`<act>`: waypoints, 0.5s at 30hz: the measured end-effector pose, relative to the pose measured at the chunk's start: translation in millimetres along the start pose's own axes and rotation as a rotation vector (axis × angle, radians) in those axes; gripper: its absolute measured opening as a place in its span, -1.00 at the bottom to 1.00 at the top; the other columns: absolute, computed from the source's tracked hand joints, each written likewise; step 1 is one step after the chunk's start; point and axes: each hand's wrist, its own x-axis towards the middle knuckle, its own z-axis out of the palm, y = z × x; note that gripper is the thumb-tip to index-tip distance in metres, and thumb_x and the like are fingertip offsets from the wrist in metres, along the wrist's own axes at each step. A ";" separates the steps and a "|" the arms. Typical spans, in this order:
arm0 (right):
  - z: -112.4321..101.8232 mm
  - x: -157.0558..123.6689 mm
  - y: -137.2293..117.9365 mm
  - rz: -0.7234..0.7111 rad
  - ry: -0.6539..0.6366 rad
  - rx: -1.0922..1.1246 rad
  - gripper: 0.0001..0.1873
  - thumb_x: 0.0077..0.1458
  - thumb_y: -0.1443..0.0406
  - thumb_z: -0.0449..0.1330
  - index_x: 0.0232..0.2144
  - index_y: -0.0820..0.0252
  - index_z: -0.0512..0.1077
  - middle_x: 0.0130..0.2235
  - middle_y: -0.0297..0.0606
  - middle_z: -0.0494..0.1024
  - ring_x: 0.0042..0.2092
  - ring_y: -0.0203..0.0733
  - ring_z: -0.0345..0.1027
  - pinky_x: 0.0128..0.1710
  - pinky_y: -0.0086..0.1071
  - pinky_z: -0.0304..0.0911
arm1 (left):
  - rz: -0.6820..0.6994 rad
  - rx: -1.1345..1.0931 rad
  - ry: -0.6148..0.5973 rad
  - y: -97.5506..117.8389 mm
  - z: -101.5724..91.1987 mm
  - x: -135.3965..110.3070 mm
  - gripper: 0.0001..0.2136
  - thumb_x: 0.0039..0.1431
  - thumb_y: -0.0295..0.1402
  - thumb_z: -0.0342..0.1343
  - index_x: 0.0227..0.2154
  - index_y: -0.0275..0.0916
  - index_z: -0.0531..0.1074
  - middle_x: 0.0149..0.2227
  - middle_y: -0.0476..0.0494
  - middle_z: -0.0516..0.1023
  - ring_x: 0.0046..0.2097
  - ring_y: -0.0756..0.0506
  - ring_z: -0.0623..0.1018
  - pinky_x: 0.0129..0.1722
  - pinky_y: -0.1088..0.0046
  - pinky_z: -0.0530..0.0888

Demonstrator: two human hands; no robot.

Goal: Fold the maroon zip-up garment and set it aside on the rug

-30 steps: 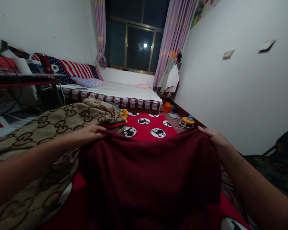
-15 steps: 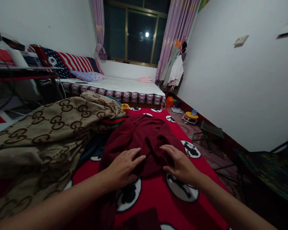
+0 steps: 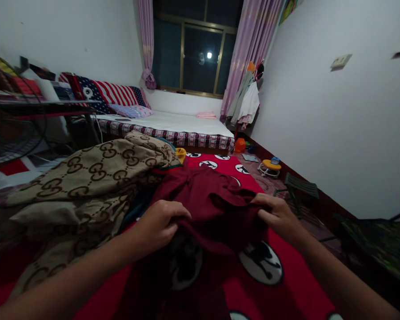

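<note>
A dark red garment [image 3: 210,200] lies bunched on a red bedspread with black-and-white round cartoon prints [image 3: 263,284]. My left hand [image 3: 158,224] is closed on the garment's near left edge, fingers curled into the cloth. My right hand [image 3: 276,213] is closed on its near right edge. The near edge is lifted slightly off the spread between both hands. The far part of the garment rests in folds.
A beige blanket with a brown interlocking pattern [image 3: 86,182] is heaped at the left. Beyond lies a second bed [image 3: 173,126] with a striped pillow under the window. A small folding stool [image 3: 300,186] and toys stand on the floor at the right wall.
A second ago both hands held the garment spread wide and raised. Half a second ago they lay flat on it on the bedspread. Now both have closed on its near edge.
</note>
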 end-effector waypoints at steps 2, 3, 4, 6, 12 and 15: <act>-18.0 -15.8 -5.0 0.103 -0.197 0.142 -0.75 -0.16 0.39 -0.03 -0.47 0.21 0.44 -0.47 -0.33 0.43 -0.43 -0.27 0.28 -0.44 -0.44 0.14 | 0.020 -0.102 -0.162 19.3 -14.6 -28.2 -0.58 -0.14 -0.67 -0.02 -0.26 -0.17 0.55 -0.24 0.03 0.60 -0.16 -0.01 0.54 -0.10 0.58 0.38; -23.4 -23.7 -7.0 0.154 -0.355 0.172 -0.74 -0.15 0.38 -0.01 -0.45 0.21 0.47 -0.47 -0.34 0.44 -0.45 -0.28 0.28 -0.48 -0.46 0.13 | 0.026 -0.129 -0.269 26.7 -19.2 -41.7 -0.59 -0.11 -0.65 0.03 -0.23 -0.14 0.55 -0.22 0.05 0.60 -0.16 0.00 0.55 -0.12 0.61 0.38; -26.1 -30.5 -9.0 0.192 -0.517 0.167 -0.75 -0.14 0.37 0.03 -0.43 0.21 0.49 -0.45 -0.35 0.47 -0.45 -0.28 0.29 -0.50 -0.48 0.13 | 0.027 -0.136 -0.367 31.1 -22.8 -53.1 -0.62 -0.07 -0.60 0.09 -0.20 -0.11 0.54 -0.20 0.06 0.60 -0.17 0.00 0.55 -0.14 0.63 0.40; -24.6 -36.5 -14.8 0.204 -0.709 0.090 -0.79 -0.17 0.36 0.17 -0.39 0.16 0.53 -0.40 -0.32 0.53 -0.41 -0.25 0.35 -0.48 -0.48 0.17 | 0.022 -0.104 -0.436 27.7 -30.8 -66.1 -0.69 0.01 -0.46 0.19 -0.15 -0.06 0.53 -0.17 0.05 0.60 -0.17 -0.01 0.56 -0.16 0.62 0.42; 20.3 36.3 -53.4 -0.053 -0.452 0.224 -0.70 0.02 0.17 0.23 -0.16 0.06 0.51 -0.17 -0.22 0.57 -0.18 -0.09 0.44 -0.19 -0.32 0.34 | -0.081 0.396 0.370 -77.3 -110.8 -31.8 -0.54 0.09 -0.10 0.14 0.04 -0.15 0.40 0.09 -0.16 0.43 0.13 -0.18 0.38 0.16 0.31 0.27; 56.4 109.3 -71.9 -0.117 -0.184 0.241 -0.67 0.03 0.16 0.21 -0.15 0.16 0.49 -0.14 -0.17 0.55 -0.14 -0.07 0.43 -0.10 -0.21 0.34 | -0.337 0.636 0.408 -135.9 -161.1 -9.8 -0.06 -0.17 0.06 0.25 0.26 -0.25 0.09 0.25 -0.34 0.21 0.25 -0.33 0.21 0.21 0.13 0.18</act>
